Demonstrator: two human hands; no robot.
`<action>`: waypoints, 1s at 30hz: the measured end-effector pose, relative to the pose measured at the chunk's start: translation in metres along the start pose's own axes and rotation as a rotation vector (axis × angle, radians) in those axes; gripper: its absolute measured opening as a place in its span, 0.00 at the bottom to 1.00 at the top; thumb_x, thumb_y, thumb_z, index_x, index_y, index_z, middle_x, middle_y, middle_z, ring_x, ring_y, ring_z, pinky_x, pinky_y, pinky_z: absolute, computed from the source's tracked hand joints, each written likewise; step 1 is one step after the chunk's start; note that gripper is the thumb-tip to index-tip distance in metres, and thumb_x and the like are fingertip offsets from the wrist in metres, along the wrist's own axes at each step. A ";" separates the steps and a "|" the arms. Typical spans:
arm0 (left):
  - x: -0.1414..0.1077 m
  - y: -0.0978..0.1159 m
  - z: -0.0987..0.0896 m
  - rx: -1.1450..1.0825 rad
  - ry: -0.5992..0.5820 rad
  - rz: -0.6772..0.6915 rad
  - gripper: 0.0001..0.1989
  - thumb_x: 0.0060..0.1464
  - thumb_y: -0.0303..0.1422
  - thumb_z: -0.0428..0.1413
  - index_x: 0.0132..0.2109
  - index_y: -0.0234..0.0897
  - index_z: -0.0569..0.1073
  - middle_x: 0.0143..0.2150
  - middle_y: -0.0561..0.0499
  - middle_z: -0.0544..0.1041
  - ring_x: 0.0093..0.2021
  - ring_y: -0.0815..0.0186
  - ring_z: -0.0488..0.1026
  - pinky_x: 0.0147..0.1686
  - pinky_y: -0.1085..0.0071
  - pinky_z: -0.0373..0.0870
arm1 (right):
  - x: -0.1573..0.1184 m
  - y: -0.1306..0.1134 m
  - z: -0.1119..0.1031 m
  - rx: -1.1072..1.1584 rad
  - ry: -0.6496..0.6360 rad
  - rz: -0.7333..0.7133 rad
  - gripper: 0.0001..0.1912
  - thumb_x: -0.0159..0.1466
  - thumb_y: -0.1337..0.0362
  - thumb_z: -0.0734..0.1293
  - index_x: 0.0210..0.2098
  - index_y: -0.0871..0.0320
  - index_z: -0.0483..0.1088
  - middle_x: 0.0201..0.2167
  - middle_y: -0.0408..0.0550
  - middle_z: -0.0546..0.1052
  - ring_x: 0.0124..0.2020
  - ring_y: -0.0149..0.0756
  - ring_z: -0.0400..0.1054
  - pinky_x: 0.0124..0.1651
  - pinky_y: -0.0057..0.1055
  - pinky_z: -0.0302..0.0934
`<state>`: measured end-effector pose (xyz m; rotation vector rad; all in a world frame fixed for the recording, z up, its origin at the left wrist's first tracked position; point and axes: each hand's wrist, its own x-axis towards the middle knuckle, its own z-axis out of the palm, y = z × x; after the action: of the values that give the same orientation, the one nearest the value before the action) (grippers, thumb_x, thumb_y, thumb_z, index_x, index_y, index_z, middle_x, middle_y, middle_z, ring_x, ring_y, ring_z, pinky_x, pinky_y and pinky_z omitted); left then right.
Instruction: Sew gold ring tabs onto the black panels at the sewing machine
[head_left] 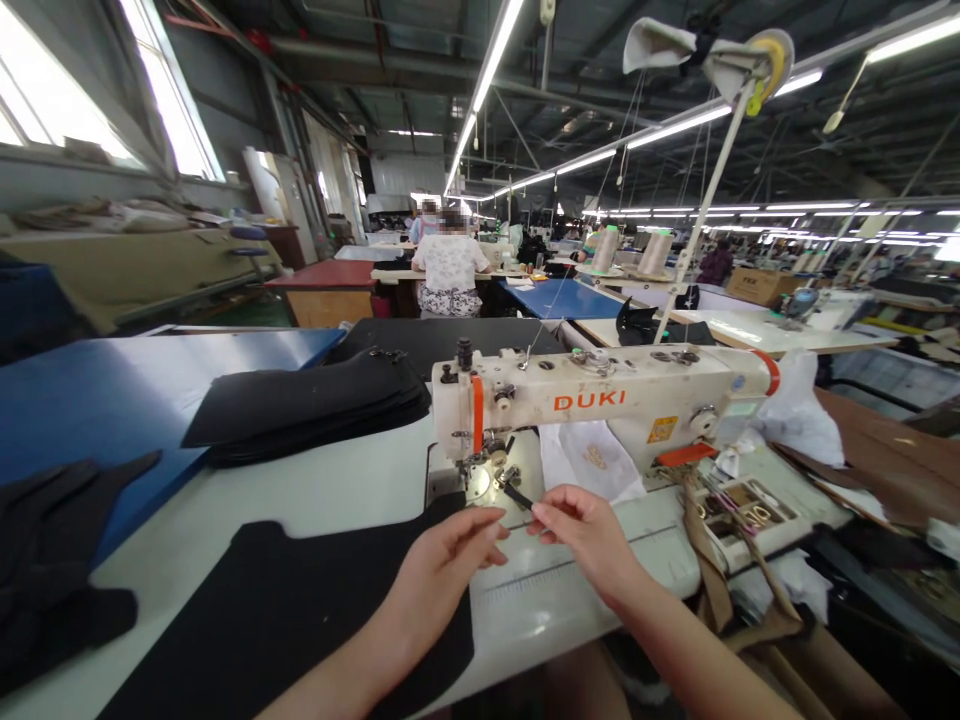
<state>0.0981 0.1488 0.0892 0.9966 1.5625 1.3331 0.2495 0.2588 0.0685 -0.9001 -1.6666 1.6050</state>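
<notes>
My right hand (586, 535) pinches the end of a short, narrow black strip (517, 496) between thumb and fingers. The strip slants up and left toward a small metal part beside the needle of a white sewing machine (600, 400). Just left of it, my left hand (450, 560) hovers with its fingers bent and slightly apart, and nothing shows in them. Beneath my left hand and forearm, a large flat black fabric piece (300, 590) lies on the pale machine table (525, 590), its upper right corner near the needle plate (478, 487).
Behind the needle area lies a stack of black pieces (315, 405). White cloth (592, 460) sits under the machine arm. At right stands a divided tray (750, 520) of metal rings, with tan straps (701, 540) hanging beside it. A person (450, 265) sits further ahead.
</notes>
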 end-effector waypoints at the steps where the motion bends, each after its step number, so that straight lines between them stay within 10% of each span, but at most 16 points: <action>1: 0.000 0.004 0.003 -0.139 -0.031 -0.079 0.20 0.50 0.46 0.58 0.42 0.34 0.76 0.35 0.46 0.80 0.32 0.63 0.77 0.36 0.69 0.74 | -0.006 -0.001 0.000 -0.099 0.011 -0.121 0.12 0.56 0.56 0.69 0.26 0.59 0.71 0.22 0.45 0.75 0.26 0.33 0.70 0.30 0.28 0.65; 5: -0.006 0.008 0.006 -0.427 -0.128 -0.241 0.18 0.45 0.44 0.63 0.37 0.33 0.76 0.32 0.47 0.80 0.30 0.68 0.76 0.35 0.74 0.72 | -0.026 -0.005 -0.003 -0.506 -0.017 -0.743 0.07 0.63 0.68 0.63 0.33 0.58 0.74 0.31 0.49 0.77 0.33 0.34 0.71 0.37 0.29 0.66; 8: -0.011 0.006 0.004 -0.400 -0.106 -0.224 0.17 0.38 0.38 0.68 0.35 0.34 0.76 0.28 0.50 0.80 0.29 0.69 0.76 0.35 0.75 0.72 | -0.034 -0.008 -0.004 -0.581 -0.043 -0.937 0.10 0.64 0.72 0.61 0.36 0.58 0.74 0.33 0.51 0.77 0.35 0.34 0.71 0.39 0.28 0.67; 16: -0.010 0.005 0.006 -0.419 -0.090 -0.198 0.23 0.31 0.39 0.70 0.37 0.35 0.75 0.30 0.49 0.81 0.29 0.66 0.77 0.33 0.73 0.71 | -0.038 -0.006 0.012 -0.301 0.019 -0.539 0.10 0.59 0.72 0.65 0.39 0.56 0.72 0.33 0.45 0.76 0.33 0.31 0.71 0.37 0.24 0.66; 26: -0.015 0.001 0.010 -0.292 -0.064 -0.189 0.18 0.37 0.36 0.66 0.36 0.34 0.73 0.28 0.51 0.80 0.30 0.65 0.77 0.35 0.72 0.71 | -0.040 -0.024 0.010 -0.819 -0.144 -0.721 0.12 0.65 0.70 0.58 0.32 0.58 0.72 0.30 0.49 0.74 0.34 0.37 0.65 0.37 0.32 0.60; 30: -0.017 0.003 0.010 -0.344 -0.070 -0.283 0.19 0.36 0.37 0.68 0.36 0.34 0.73 0.30 0.50 0.81 0.32 0.65 0.78 0.35 0.73 0.71 | -0.041 -0.017 0.015 -0.562 -0.050 -0.545 0.13 0.66 0.66 0.58 0.30 0.57 0.72 0.29 0.48 0.74 0.33 0.35 0.66 0.37 0.30 0.60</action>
<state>0.1130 0.1367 0.0932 0.5801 1.3086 1.2942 0.2587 0.2162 0.0853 -0.5742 -2.2084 0.8120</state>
